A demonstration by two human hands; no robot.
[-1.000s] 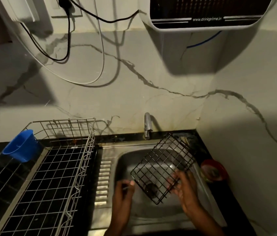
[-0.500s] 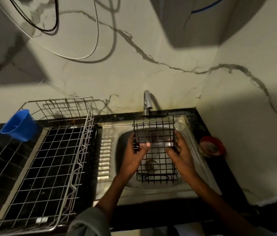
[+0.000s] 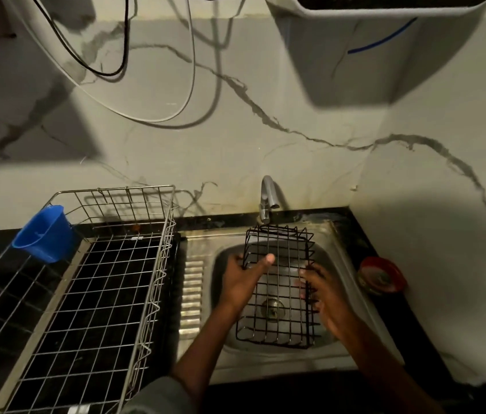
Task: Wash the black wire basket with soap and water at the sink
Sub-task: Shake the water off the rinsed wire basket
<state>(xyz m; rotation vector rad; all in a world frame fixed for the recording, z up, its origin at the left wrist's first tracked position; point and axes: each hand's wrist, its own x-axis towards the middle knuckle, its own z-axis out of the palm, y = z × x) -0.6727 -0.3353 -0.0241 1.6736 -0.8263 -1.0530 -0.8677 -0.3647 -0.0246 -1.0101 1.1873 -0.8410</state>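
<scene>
The black wire basket (image 3: 279,279) is held over the steel sink (image 3: 202,297), lengthwise toward the tap (image 3: 266,198). My left hand (image 3: 243,279) grips the basket's left side, thumb laid across the wires. On the right side, my right hand (image 3: 323,294) holds the basket wall with fingers curled round the wires. The sink drain shows through the mesh. I cannot tell whether water is running from the tap.
A large steel dish rack (image 3: 101,294) stands on the dark counter to the left, with a blue plastic cup (image 3: 46,234) hooked on its far left rim. A small red dish (image 3: 382,274) sits right of the sink. Cables hang on the marble wall.
The basket went from tilted on a corner in the right hand alone to squared up under the tap with both hands on its sides. The left hand has slid toward its far corner.
</scene>
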